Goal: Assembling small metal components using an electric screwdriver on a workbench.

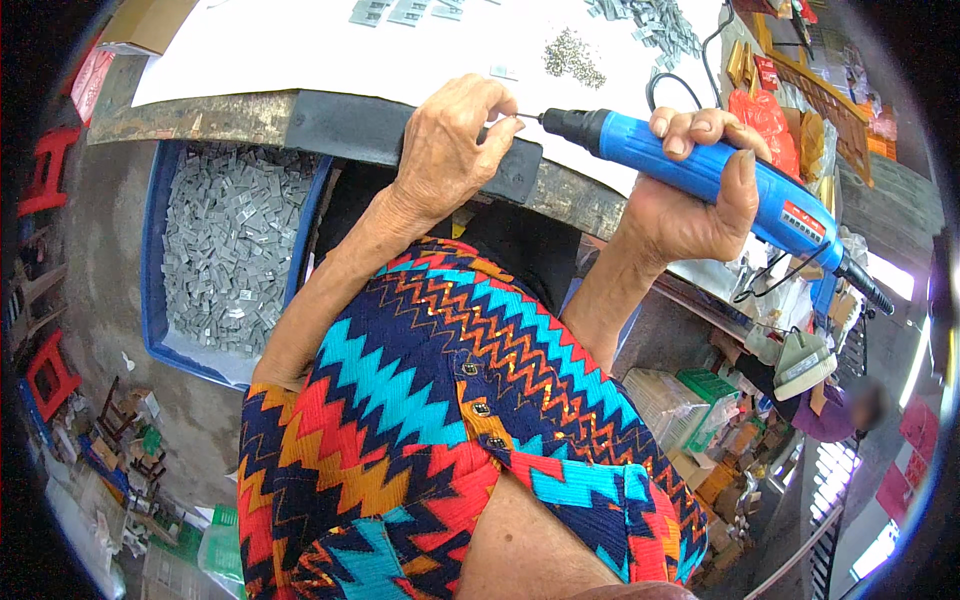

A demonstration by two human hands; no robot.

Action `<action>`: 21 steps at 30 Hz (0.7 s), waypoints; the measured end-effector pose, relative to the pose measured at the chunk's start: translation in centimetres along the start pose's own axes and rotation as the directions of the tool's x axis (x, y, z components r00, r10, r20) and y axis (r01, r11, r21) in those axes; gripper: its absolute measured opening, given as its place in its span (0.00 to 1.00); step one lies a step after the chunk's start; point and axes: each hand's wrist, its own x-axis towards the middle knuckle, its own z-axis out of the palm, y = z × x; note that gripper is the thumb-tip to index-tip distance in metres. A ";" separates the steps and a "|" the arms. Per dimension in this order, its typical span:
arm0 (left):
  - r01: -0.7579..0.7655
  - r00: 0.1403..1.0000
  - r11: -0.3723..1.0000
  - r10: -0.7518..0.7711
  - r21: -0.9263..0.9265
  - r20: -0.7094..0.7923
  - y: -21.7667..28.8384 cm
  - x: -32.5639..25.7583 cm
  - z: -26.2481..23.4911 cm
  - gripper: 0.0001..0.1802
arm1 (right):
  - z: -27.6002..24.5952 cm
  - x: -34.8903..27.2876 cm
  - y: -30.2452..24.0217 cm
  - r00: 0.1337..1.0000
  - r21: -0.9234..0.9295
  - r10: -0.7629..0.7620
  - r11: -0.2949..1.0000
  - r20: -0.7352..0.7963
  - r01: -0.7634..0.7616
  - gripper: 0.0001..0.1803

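Worktable ahead, blue screwdriver slants, bit pointing left.

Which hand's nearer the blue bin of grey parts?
Left. The left hand is to the right of the blue bin; the right hand, holding the blue power screwdriver, is farther right.

The driver in the right hand is coloured blue and black. Beyond the hands, a white sheet is speckled with brassy bits. Nearer, the shirt is zigzagged in navy, orange, red and turquoise.
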 end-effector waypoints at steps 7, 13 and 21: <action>0.011 1.000 1.000 -0.011 -0.007 0.001 -0.1 -0.1 0.0 0.06 | 0.0 0.0 0.0 1.000 -0.018 0.010 1.000 -0.003 -0.010 0.12; -0.004 1.000 1.000 0.004 -0.008 0.004 -0.1 -0.2 -0.1 0.06 | 0.0 0.0 0.0 1.000 -0.040 0.006 0.999 0.015 -0.006 0.12; -0.042 0.999 0.999 0.042 -0.022 0.003 -0.3 -0.2 0.0 0.06 | 0.2 0.0 -0.1 1.000 -0.032 0.024 0.999 -0.015 -0.025 0.12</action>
